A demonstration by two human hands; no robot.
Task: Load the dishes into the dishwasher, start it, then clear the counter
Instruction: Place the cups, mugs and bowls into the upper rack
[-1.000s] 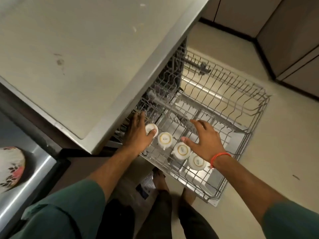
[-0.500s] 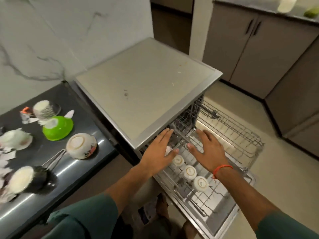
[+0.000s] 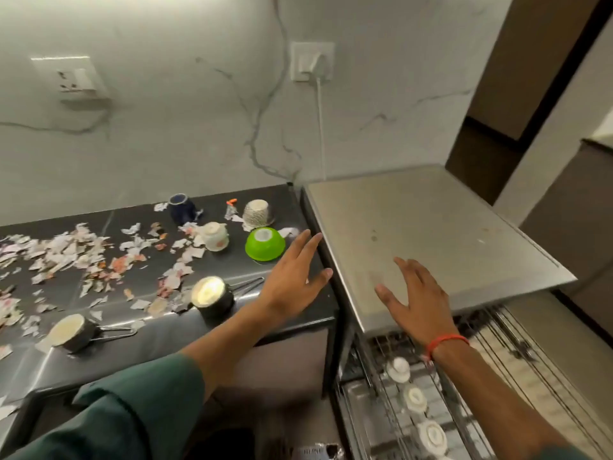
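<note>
My left hand [image 3: 293,277] hovers open over the dark counter [image 3: 139,356], just right of an upturned green bowl [image 3: 264,244]. My right hand [image 3: 414,293] is open above the dishwasher's steel top [image 3: 431,227]. Behind the green bowl stand a patterned cup [image 3: 257,212], a white floral cup [image 3: 215,236] and a dark blue cup [image 3: 180,208], all upside down. Two small dark pans [image 3: 212,298] [image 3: 71,332] with wire handles lie nearer me. The pulled-out dishwasher rack [image 3: 530,376] at lower right holds three white cups [image 3: 413,398] upside down.
Torn paper scraps [image 3: 66,254] litter the left and middle of the counter. A marble wall with a socket [image 3: 74,79] and a plugged-in white cable [image 3: 320,127] backs it. Brown cabinets [image 3: 564,194] stand to the right.
Both hands have lifted out of the rack; the left has swung over the counter toward the green bowl, the right over the dishwasher top. My view has turned up and left.
</note>
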